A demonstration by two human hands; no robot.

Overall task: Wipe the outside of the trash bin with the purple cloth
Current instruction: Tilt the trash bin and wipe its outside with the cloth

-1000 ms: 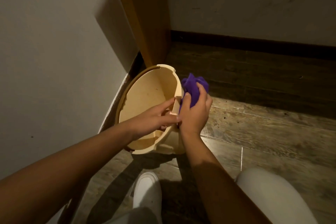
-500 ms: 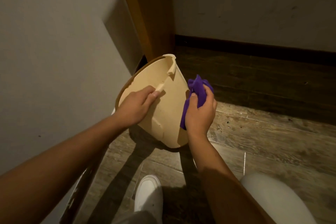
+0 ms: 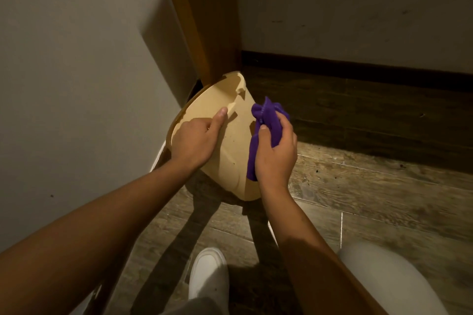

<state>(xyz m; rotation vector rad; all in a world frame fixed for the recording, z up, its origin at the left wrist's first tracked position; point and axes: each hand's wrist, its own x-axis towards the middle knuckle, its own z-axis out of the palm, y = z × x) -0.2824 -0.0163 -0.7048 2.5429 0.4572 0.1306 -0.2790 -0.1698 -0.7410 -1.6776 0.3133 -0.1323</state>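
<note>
1. The right hand [image 3: 275, 155] is closed around a bunched purple cloth [image 3: 266, 128]. The thumb lies across the cloth's front, and a tail of cloth hangs down past the heel of the hand.
2. The cloth is pressed against the right outer wall of the trash bin [image 3: 234, 151].
3. The left hand [image 3: 194, 139] lies palm-down on the bin's upper outer wall. Its fingers wrap over the left side and the thumb is stretched toward the rim. It holds nothing else.
4. The beige plastic bin is tipped over. Its long axis runs from the base, nearest the person, up and away to the mouth. The mouth opens toward the corner and the interior cannot be seen.
5. The bin's base edge sits low, over the wood-look floor [image 3: 371, 199]. Whether it touches the floor cannot be told.
6. Left margin: a pale wall [image 3: 76, 71] stands close beside the bin's left edge.
7. Far margin: a wooden door frame [image 3: 204, 20] stands just behind the rim.
8. Right margin: open floor runs to a dark baseboard [image 3: 358, 69] under the far wall.
9. Near margin: a white shoe [image 3: 208, 272] and a light-trousered knee [image 3: 389, 276] lie below the forearms, apart from the bin.
</note>
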